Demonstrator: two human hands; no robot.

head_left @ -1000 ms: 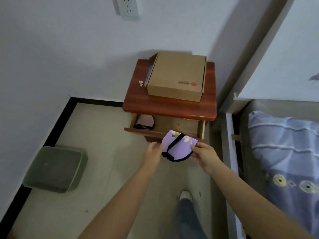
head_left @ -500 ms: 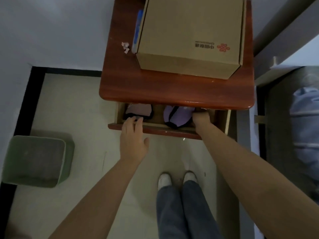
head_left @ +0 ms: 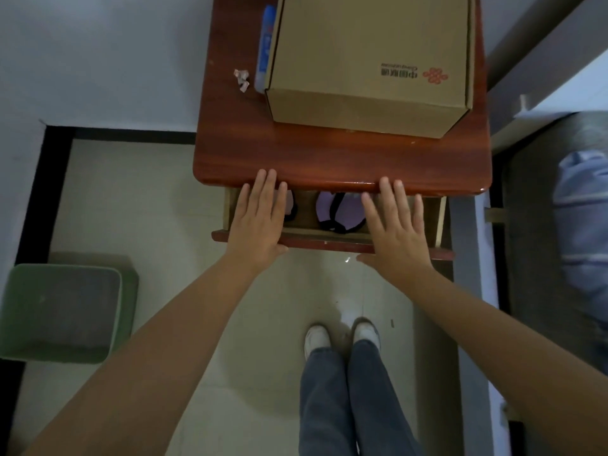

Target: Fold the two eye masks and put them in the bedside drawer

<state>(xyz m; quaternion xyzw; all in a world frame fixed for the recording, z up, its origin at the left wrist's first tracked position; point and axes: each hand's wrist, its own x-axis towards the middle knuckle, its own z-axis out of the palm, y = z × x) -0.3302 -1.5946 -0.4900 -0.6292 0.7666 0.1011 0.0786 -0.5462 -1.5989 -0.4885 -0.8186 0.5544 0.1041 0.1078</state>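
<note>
Resting flat with fingers spread and holding nothing, the left hand [head_left: 258, 222] and right hand [head_left: 393, 230] are lying over the open bedside drawer [head_left: 329, 242], where the soft, light purple eye mask [head_left: 342, 210] is sitting folded, the second mostly hidden under the left hand.

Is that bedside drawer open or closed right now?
Open: the drawer sticks out from under the tabletop, with the purple eye mask visible inside.

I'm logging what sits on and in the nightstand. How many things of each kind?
Cardboard box: 1
Blue tube: 1
Crumpled wrapper: 1
Eye masks in the drawer: 2, purple mask and pink mask, mostly hidden by the left hand
Total: 5
</note>
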